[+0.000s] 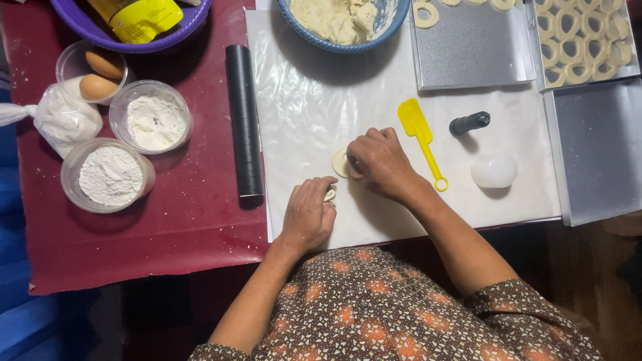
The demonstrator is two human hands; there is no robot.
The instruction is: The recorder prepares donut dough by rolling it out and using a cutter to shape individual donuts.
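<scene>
The right hand lies knuckles-up on the white sheet of baking paper that covers the middle of the bench, its forearm running back toward the lower right. Its fingers are curled down and its grip is pressed onto a small round disc of pale dough, of which only the left edge shows from under the fingertips. The left hand rests just below and to the left, wrist bent, fingers folded inward; its grip pinches a small scrap of pale dough between thumb and forefinger. The two hands are near each other but not touching.

Just right of the right hand lies a yellow plastic spatula with a ring at the handle end, then a short black cylindrical tool and a white rounded plastic piece. A long black rolling pin lies along the left edge of the paper on the dark red bench cover. Above the paper sits a blue bowl of pale dough. To the right are silver metal trays, the far one filled with ring-shaped dough pieces. On the left stand two clear tubs of white flour, a clear tub with two brown eggs, a knotted white plastic bag and a purple bowl holding a yellow packet.
</scene>
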